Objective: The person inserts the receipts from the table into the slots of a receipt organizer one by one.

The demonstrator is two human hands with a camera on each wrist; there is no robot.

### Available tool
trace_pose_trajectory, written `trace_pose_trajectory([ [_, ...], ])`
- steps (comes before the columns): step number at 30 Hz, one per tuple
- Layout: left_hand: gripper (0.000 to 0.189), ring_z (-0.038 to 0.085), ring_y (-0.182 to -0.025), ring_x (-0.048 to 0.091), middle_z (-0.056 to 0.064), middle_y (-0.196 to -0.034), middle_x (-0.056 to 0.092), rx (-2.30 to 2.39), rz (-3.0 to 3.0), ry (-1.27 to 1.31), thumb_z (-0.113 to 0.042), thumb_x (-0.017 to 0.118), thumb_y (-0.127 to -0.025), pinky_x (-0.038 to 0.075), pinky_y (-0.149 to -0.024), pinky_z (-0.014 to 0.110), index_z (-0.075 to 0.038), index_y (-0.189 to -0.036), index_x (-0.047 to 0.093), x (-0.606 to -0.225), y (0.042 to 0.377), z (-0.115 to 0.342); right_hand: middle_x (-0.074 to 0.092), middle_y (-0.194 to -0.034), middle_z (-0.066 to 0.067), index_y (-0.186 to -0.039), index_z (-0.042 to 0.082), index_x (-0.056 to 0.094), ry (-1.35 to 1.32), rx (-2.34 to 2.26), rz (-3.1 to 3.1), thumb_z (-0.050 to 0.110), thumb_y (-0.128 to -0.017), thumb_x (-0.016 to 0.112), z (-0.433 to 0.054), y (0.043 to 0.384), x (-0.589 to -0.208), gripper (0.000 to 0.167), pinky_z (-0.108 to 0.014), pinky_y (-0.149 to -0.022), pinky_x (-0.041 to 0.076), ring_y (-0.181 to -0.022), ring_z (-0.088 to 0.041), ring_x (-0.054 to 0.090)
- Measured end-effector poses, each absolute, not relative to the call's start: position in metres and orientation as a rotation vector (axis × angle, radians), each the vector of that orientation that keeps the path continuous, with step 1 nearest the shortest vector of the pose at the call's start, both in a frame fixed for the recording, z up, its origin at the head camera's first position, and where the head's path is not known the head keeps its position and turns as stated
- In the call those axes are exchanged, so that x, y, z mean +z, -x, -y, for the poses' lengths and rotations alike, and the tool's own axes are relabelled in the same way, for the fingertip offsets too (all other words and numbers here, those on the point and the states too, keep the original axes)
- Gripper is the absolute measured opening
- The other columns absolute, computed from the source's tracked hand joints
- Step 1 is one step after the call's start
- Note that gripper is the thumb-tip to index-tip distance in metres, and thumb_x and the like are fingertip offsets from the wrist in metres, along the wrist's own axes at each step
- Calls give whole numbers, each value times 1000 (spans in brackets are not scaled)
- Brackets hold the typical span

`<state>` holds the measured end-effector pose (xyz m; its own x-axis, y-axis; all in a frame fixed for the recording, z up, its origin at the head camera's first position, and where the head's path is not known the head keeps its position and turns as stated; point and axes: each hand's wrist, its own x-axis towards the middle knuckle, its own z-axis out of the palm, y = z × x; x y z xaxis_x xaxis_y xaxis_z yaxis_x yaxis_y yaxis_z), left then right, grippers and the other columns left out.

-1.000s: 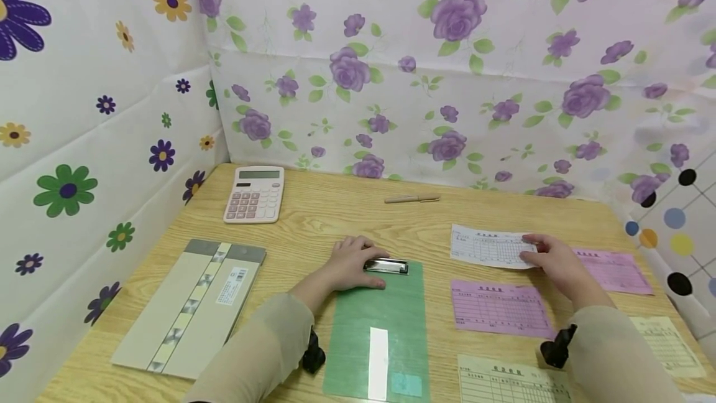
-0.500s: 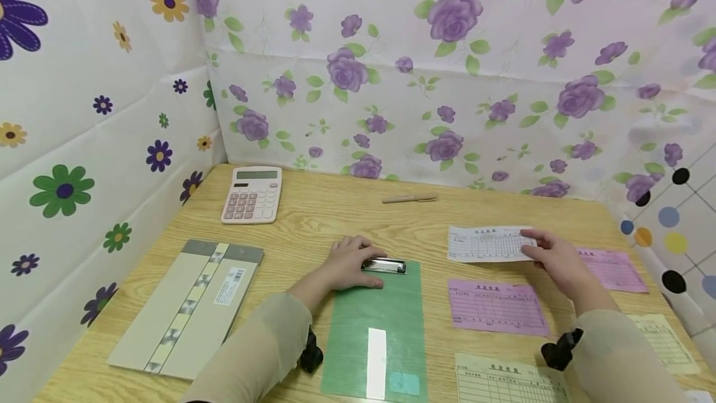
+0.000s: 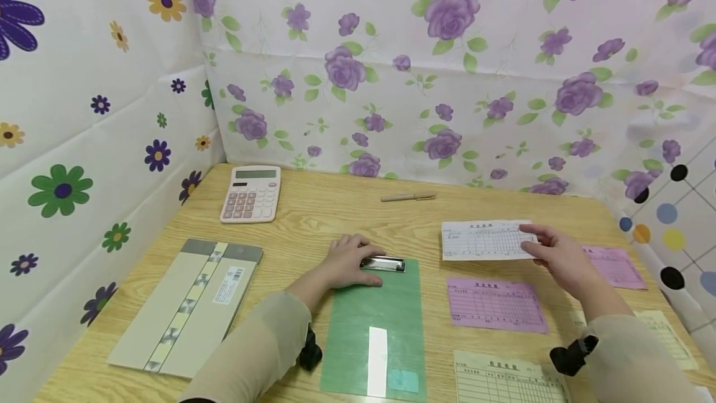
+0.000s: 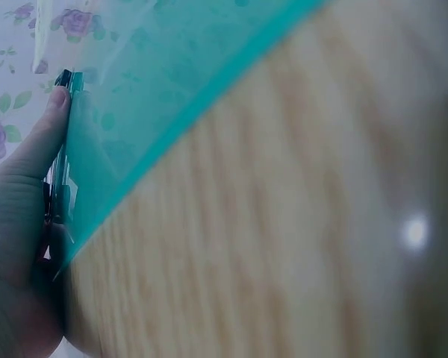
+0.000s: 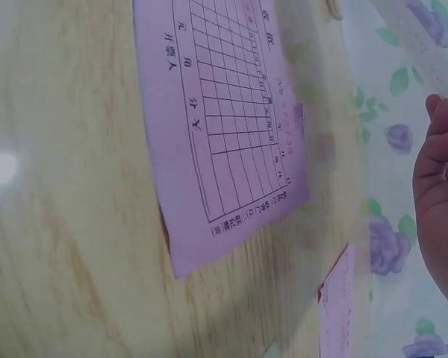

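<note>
My left hand grips the top of a translucent green clipboard, fingers and thumb around its metal clip. In the left wrist view the thumb lies along that clip. With the right hand I pinch the right edge of a white printed receipt slip, raised over the table. A pink receipt slip lies just in front of it, and the right wrist view shows this pink slip close up.
A yellow slip lies in front, with another pink slip and another yellow slip to the right. A beige folder lies at the left, a calculator behind it. A pen rests near the flowered backdrop.
The right hand has lifted the white slip off the table and shifted it slightly up and left. The left hand stays on the clipboard; the whole view has drifted a little.
</note>
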<state>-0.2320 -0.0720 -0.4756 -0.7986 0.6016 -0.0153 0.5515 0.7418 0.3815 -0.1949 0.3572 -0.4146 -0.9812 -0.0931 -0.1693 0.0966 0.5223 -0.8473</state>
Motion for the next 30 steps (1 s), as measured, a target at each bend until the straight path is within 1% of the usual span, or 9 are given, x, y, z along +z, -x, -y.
trace_pose_trajectory([
  [3,68,22,-116,35,-1,-130,42,547,-2804,-935,-63,65,-74,26,-91,42,-37,-134,48,-475,232,72,25,-144,-22,-144,8,34,52,-1420,-2559,44,-92,56,-357,191,-414,67,-27,-83,47,-114,-15,42],
  [7,68,21,-115,35,-1,-129,43,541,-2809,-939,-64,65,-74,26,-90,42,-37,-134,48,-476,233,72,32,-136,-22,-143,9,36,96,-1406,-2515,43,-91,57,-355,187,-418,65,-33,-84,47,-111,-19,44],
  [10,68,21,-115,36,-1,-129,43,532,-2812,-938,-65,65,-74,26,-90,42,-38,-134,48,-477,233,71,42,-116,-19,-141,10,39,114,-1392,-2500,41,-90,59,-352,184,-422,63,-38,-82,47,-100,-19,49],
  [12,69,21,-116,36,-1,-130,43,525,-2811,-938,-65,64,-74,26,-91,42,-38,-134,48,-477,233,71,42,-102,-14,-140,10,41,125,-1399,-2489,39,-90,60,-349,182,-424,61,-38,-77,48,-91,-19,49],
  [16,69,21,-117,35,-1,-131,43,504,-2811,-929,-66,64,-74,26,-92,42,-38,-135,47,-475,233,70,39,-89,-10,-137,9,44,147,-1434,-2442,35,-90,62,-341,178,-427,56,-38,-71,46,-83,-20,46],
  [20,69,21,-116,35,-2,-131,42,498,-2809,-918,-66,64,-74,26,-91,41,-39,-135,47,-474,232,69,44,-89,-12,-135,7,46,192,-1457,-2368,29,-90,63,-333,177,-429,53,-38,-67,46,-80,-20,49],
  [24,69,20,-116,36,-2,-130,42,497,-2813,-918,-66,64,-74,26,-90,41,-38,-135,47,-474,232,69,51,-94,-16,-133,7,47,216,-1472,-2296,27,-89,65,-322,178,-432,51,-39,-69,48,-81,-21,54],
  [28,69,21,-116,36,-2,-130,43,497,-2820,-912,-66,64,-74,26,-90,41,-38,-134,47,-476,232,70,55,-102,-17,-133,9,48,242,-1430,-2280,29,-89,65,-309,178,-435,51,-38,-77,48,-98,-27,56],
  [30,69,21,-116,36,-1,-130,43,502,-2820,-903,-66,64,-73,26,-90,41,-38,-134,47,-475,233,70,54,-103,-15,-132,12,50,250,-1389,-2301,32,-89,65,-302,178,-436,50,-36,-81,47,-111,-31,50],
])
